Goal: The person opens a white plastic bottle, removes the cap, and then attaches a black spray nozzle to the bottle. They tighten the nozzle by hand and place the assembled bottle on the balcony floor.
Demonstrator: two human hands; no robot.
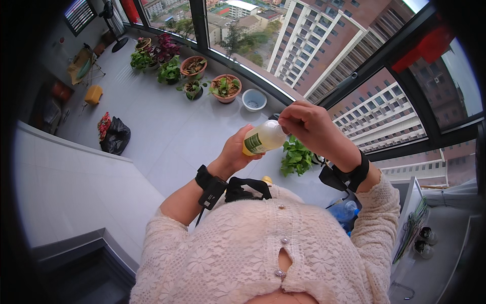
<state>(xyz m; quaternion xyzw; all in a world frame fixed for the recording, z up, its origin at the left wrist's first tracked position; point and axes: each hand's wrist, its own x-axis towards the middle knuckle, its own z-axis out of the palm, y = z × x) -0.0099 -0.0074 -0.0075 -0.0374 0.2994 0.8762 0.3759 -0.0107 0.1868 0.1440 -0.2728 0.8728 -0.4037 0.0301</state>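
A translucent white bottle (273, 135) with a green label and yellow liquid in its lower part lies tilted in my left hand (234, 150). My left fingers wrap round its base, and its top points to the upper right. My right hand (309, 124) is at the bottle's top with its fingers curled together. They cover the bottle's mouth, so what they pinch is hidden. A small dark piece (274, 116) shows just beside the bottle's shoulder; I cannot tell whether it belongs to the bottle.
Beyond my hands, potted plants (226, 87) line the window wall, with a pale blue basin (254, 100) at their end. A leafy green plant (297, 157) stands below my right hand. Farther left are a black bag (116, 136) and a yellow stool-like object (93, 95). Blue plastic bottles (345, 210) sit at right.
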